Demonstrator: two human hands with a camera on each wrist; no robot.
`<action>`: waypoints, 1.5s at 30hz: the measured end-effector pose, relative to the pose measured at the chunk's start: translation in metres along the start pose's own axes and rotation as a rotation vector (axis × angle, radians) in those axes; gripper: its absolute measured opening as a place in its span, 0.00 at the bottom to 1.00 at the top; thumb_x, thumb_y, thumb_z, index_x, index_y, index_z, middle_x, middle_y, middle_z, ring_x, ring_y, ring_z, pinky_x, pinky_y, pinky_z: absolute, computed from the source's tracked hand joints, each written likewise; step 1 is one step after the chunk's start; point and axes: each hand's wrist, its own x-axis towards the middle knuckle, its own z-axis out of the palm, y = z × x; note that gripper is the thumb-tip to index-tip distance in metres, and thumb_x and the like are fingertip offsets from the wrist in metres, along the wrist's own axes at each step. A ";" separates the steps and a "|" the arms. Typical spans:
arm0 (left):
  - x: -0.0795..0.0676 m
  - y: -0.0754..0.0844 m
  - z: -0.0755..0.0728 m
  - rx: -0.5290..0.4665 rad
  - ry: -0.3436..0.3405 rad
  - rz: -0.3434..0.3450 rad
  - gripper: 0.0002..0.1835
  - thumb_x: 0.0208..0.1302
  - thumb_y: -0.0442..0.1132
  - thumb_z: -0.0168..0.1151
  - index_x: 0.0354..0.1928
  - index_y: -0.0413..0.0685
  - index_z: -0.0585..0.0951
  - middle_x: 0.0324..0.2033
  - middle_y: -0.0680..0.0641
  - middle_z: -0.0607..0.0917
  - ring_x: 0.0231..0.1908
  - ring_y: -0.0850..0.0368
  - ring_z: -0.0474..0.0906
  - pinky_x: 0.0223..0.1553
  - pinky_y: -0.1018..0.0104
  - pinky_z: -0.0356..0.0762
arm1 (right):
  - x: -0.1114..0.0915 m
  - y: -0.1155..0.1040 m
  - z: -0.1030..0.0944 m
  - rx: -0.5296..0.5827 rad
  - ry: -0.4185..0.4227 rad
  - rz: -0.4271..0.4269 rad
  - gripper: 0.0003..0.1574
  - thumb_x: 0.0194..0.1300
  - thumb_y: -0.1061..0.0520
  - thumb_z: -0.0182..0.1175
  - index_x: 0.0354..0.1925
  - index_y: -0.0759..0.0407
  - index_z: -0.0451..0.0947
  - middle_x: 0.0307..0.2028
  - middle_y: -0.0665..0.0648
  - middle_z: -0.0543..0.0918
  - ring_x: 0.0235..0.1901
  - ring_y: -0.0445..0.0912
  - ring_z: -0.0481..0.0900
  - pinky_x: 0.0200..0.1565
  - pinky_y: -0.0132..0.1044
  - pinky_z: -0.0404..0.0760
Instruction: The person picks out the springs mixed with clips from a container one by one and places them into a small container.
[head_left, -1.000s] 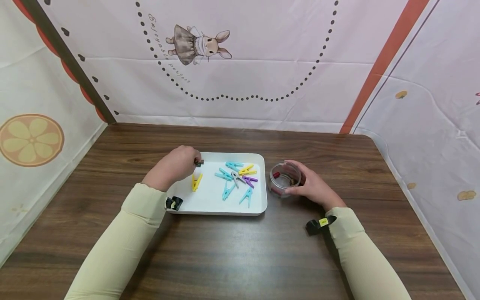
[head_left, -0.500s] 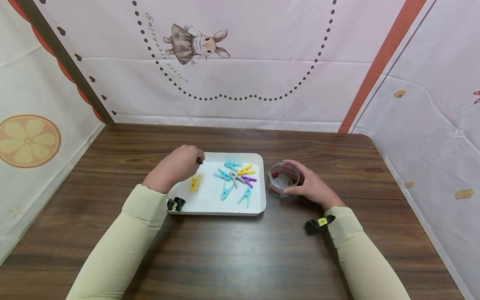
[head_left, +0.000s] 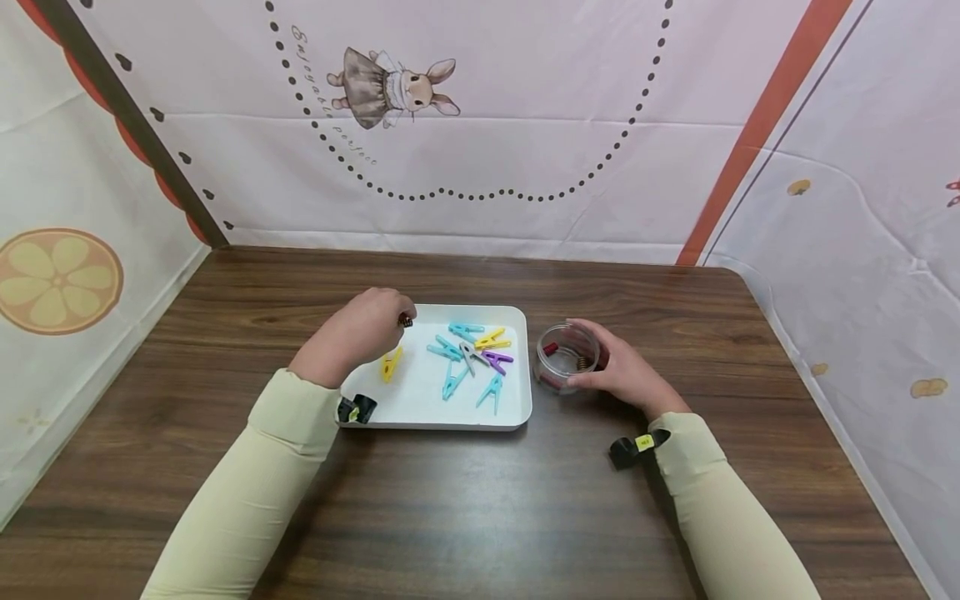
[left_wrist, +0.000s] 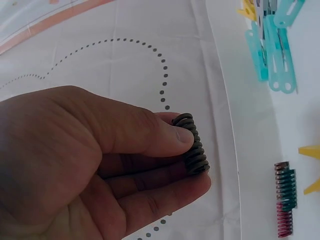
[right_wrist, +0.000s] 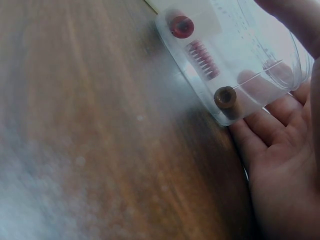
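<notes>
My left hand (left_wrist: 100, 160) pinches a dark spring (left_wrist: 196, 150) between thumb and fingers, over the left end of the white tray (head_left: 420, 407). I judge this spring light, stiff and not fragile, but its round coils may roll, so a hold across the middle seems safest; my thumb presses nearer to one end. My right hand (head_left: 626, 371) curls around the clear jar (head_left: 567, 371), just right of the tray; it looks light, rigid, perhaps slippery, best held by its side wall.
</notes>
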 end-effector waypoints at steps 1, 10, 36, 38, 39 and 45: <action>0.000 0.001 0.000 -0.002 0.002 0.002 0.15 0.66 0.26 0.50 0.47 0.37 0.84 0.45 0.40 0.85 0.43 0.50 0.80 0.45 0.55 0.81 | 0.000 0.000 0.000 -0.001 -0.001 -0.003 0.54 0.52 0.49 0.74 0.72 0.42 0.57 0.68 0.52 0.68 0.66 0.49 0.68 0.65 0.51 0.66; -0.001 0.008 -0.001 -0.018 0.005 0.010 0.15 0.65 0.26 0.51 0.47 0.37 0.84 0.45 0.40 0.85 0.43 0.50 0.80 0.46 0.55 0.81 | 0.002 0.000 0.000 0.002 0.008 0.023 0.53 0.51 0.46 0.75 0.70 0.40 0.59 0.67 0.51 0.69 0.66 0.49 0.68 0.67 0.55 0.63; -0.007 0.027 0.002 -0.048 0.066 0.092 0.12 0.65 0.29 0.54 0.45 0.40 0.85 0.43 0.42 0.85 0.47 0.48 0.80 0.48 0.55 0.80 | 0.000 -0.003 0.000 0.003 0.000 0.019 0.54 0.52 0.46 0.74 0.71 0.43 0.58 0.68 0.53 0.68 0.67 0.51 0.66 0.68 0.57 0.62; -0.006 0.029 0.002 -0.049 0.069 0.092 0.12 0.65 0.30 0.55 0.45 0.41 0.85 0.43 0.43 0.85 0.47 0.49 0.80 0.48 0.55 0.80 | 0.000 -0.001 0.000 0.005 0.000 0.015 0.54 0.52 0.47 0.74 0.71 0.43 0.58 0.69 0.53 0.68 0.68 0.51 0.66 0.68 0.57 0.62; -0.005 0.030 0.001 -0.049 0.070 0.092 0.12 0.66 0.30 0.55 0.45 0.41 0.85 0.43 0.43 0.86 0.47 0.49 0.80 0.49 0.55 0.79 | -0.001 -0.001 0.000 0.003 0.000 0.015 0.54 0.52 0.47 0.74 0.71 0.43 0.57 0.69 0.53 0.68 0.68 0.51 0.66 0.68 0.57 0.62; -0.005 0.035 0.002 -0.055 0.078 0.093 0.12 0.66 0.30 0.54 0.45 0.41 0.85 0.44 0.43 0.85 0.47 0.50 0.80 0.48 0.56 0.80 | 0.000 0.001 -0.001 -0.008 0.006 0.021 0.54 0.52 0.46 0.74 0.71 0.43 0.57 0.68 0.54 0.69 0.67 0.52 0.67 0.67 0.57 0.63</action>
